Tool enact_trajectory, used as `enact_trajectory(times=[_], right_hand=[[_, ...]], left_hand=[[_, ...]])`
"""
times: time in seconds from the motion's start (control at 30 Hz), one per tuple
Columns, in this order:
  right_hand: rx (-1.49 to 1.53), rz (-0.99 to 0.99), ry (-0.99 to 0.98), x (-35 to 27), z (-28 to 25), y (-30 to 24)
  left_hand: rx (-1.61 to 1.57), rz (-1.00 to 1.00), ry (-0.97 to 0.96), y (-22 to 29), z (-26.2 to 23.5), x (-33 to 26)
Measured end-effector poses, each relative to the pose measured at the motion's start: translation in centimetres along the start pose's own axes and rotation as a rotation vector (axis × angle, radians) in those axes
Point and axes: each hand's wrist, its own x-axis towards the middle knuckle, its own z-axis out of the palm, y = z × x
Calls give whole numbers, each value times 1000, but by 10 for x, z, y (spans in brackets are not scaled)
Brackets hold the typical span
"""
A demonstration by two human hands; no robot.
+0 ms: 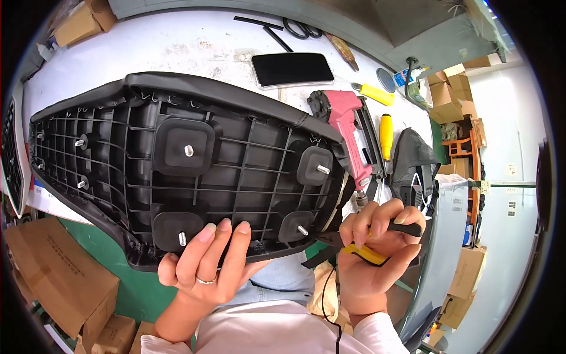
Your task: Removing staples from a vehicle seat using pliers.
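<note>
Brown cardboard boxes (62, 268) stand over a green floor (138, 289) at far left. Across the scuffed white workbench (194, 44), a black motorcycle seat (236, 153) lies underside up, its near edge overhanging. The left hand (221, 265) clasps that edge, fingertips on the ribbed base. The right hand (365, 280), palm upward, curls around yellow-and-black pliers (370, 255) by the seat's near right corner. A pale wall (510, 138) rises at right.
</note>
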Motion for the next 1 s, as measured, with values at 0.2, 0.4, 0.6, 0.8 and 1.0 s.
enact_trajectory(times=[0.2,0.4,0.6,0.8,1.0], right_hand=[[0,101,-54,19,9,1],[55,228,62,45,21,15],[63,-170,-137,0,11,9],[84,-400,157,-2,-13,-42],[-692,412,-185,34,-56,12]], left_hand=[[29,18,-46,0,-2,-2],[55,65,-55,-2,-3,-6],[62,80,-41,-5,-5,2],[-6,60,-168,-24,-27,28],[-19,69,-184,-33,-31,24]])
